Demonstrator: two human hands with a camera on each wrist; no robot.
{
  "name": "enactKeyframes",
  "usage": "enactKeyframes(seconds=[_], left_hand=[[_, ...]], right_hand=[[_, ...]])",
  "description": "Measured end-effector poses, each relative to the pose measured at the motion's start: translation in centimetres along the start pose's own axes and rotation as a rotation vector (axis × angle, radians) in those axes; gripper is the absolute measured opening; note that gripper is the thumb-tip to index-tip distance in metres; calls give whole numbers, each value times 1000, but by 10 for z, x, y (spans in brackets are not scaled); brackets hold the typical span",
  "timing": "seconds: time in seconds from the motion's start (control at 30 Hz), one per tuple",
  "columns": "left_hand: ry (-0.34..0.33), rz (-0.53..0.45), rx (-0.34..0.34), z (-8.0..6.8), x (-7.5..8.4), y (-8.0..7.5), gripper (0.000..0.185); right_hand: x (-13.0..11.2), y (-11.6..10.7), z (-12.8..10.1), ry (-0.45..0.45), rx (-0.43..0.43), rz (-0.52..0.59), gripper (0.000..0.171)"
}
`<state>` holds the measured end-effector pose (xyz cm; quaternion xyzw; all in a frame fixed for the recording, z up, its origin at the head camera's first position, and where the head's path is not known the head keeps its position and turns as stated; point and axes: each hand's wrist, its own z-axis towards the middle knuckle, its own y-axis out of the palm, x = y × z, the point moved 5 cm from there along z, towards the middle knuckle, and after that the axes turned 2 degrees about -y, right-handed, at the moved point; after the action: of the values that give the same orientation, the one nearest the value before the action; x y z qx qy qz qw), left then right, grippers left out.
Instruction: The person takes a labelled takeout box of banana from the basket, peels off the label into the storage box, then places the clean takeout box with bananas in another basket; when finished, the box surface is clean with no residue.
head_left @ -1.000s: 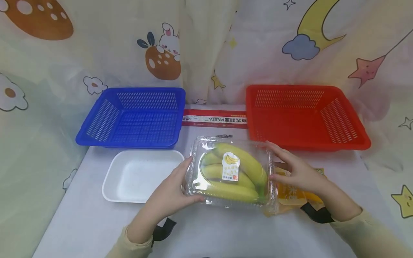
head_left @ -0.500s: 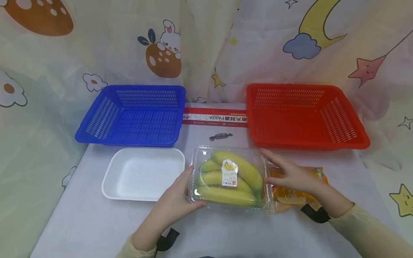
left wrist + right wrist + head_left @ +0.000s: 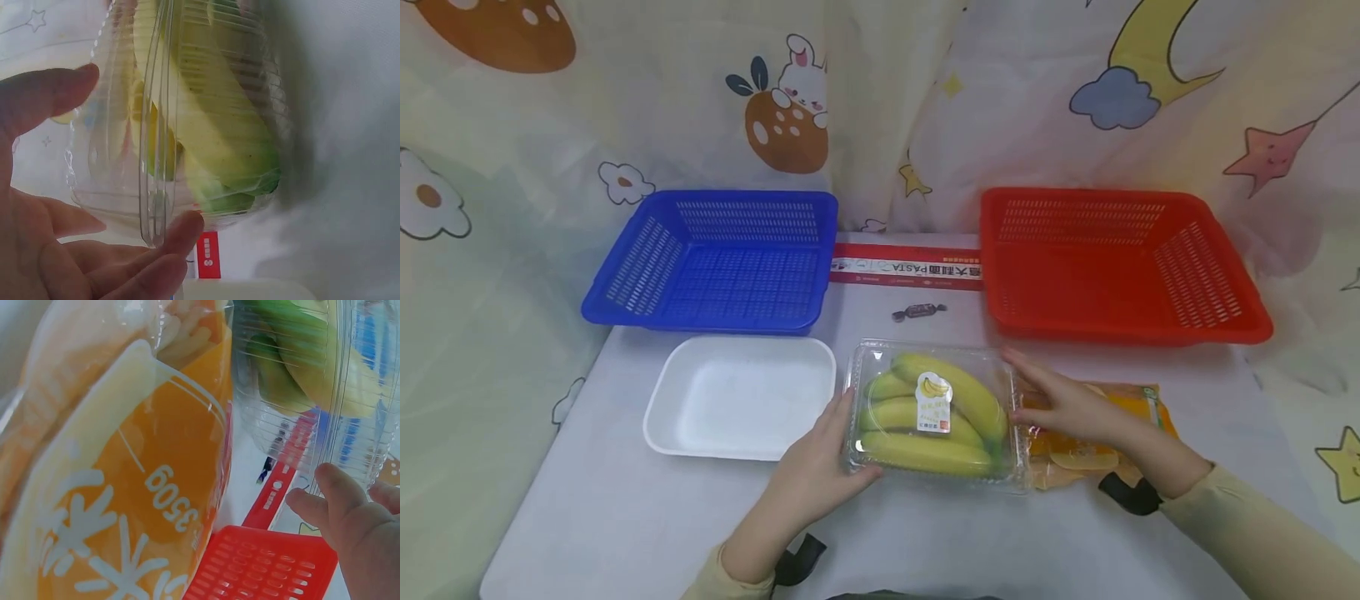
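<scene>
Clear, glossy ribbed plastic clamshell (image 3: pixel 937 412); matt white foam tray (image 3: pixel 741 398); perforated plastic baskets, blue (image 3: pixel 715 260) and red (image 3: pixel 1116 265); shiny orange film packet (image 3: pixel 1097 433).

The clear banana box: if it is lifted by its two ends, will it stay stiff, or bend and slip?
The clear banana box looks thin, ribbed plastic, so it may flex under the left hand and right hand. Its glossy walls seem slippery. The bananas fill it, so it is probably heavy for its size.
</scene>
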<state>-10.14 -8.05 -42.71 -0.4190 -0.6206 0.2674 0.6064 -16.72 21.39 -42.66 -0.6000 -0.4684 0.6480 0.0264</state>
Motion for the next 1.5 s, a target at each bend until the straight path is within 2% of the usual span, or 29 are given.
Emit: enactKeyframes(seconds=[0.23, 0.47, 0.7, 1.07, 1.27, 1.5], left_hand=[[-23, 12, -6, -3, 0, 2, 95], [-3, 45, 8, 0, 0, 5, 94], [-4, 48, -10, 0, 1, 5, 91], [57, 92, 3, -6, 2, 5, 87], [83, 122, -18, -9, 3, 9, 87], [56, 134, -10, -8, 5, 6, 85]], right_hand=[[4, 5, 3, 0, -13, 17, 81], [6, 5, 6, 18, -11, 21, 81], [7, 4, 6, 12, 0, 19, 79], [8, 7, 4, 9, 22, 9, 75], [8, 8, 1, 14, 38, -6, 74], [9, 6, -2, 40, 46, 11, 73]])
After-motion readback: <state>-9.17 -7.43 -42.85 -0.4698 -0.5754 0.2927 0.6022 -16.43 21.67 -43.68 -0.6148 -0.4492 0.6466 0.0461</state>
